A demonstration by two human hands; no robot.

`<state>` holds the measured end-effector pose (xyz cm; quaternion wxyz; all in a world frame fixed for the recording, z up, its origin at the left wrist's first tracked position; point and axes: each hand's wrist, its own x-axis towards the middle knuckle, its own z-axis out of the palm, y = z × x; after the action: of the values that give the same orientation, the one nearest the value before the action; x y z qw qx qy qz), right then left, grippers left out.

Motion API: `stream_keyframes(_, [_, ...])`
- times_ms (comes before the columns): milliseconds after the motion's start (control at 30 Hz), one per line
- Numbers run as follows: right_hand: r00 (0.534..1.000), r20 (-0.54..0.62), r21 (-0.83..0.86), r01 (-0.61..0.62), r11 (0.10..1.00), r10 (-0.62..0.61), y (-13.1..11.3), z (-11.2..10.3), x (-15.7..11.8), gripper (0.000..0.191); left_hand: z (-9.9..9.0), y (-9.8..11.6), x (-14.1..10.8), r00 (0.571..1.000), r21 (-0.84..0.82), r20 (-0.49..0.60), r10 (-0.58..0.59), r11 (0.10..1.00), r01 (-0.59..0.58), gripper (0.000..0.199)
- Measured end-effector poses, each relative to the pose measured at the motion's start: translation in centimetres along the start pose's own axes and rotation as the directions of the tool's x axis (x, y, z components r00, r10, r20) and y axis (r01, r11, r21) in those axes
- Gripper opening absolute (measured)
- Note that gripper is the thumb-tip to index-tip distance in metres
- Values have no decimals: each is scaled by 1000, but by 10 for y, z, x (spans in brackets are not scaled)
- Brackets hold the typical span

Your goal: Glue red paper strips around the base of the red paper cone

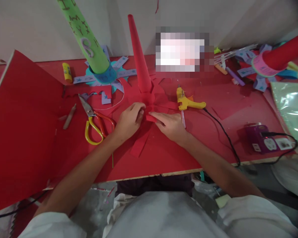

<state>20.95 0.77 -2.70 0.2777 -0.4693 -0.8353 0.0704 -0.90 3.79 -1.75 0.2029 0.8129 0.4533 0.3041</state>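
A tall red paper cone (140,56) stands upright on the red table, with red paper strips (140,145) spread out around its foot. Just in front of the cone, my left hand (130,120) has its fingers curled in on red paper; its fingertips are partly hidden. From the other side, my right hand (172,127) pinches a short folded red paper strip (151,118) between thumb and fingers. Red on red makes the paper's edges hard to tell apart. Scissors (93,124) with yellow and orange handles lie left of my left hand.
A yellow glue gun (188,103) lies right of my right hand, its black cord running to a purple box (259,137). Behind are a green paper tube (89,39) and a glue stick (67,72). A red board (24,132) leans at left; another red tube (288,53) is at right.
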Motion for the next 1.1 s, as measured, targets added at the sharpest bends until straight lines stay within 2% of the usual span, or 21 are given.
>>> stream_keyframes(200, [1000, -5, 44, -22, 999, 23, 0, 1, 2, 33, -1, 1, 0, 998, 98, 50, 32, 994, -36, 33])
stream_keyframes(433, [998, 55, 35, -40, 999, 38, 0, 3, 1, 34, 2, -1, 3, 998, 183, 57, 0, 983, -11, 39])
stream_keyframes(633, [996, 84, 32, -14, 999, 11, 0, 3, 2, 34, 3, -3, 3, 998, 182, 54, -16, 983, 6, 35])
stream_keyframes(1100, [990, 141, -37, -17, 999, 22, 1, 1, 4, 30, 0, 3, 2, 995, 258, 94, 31, 965, -54, 32])
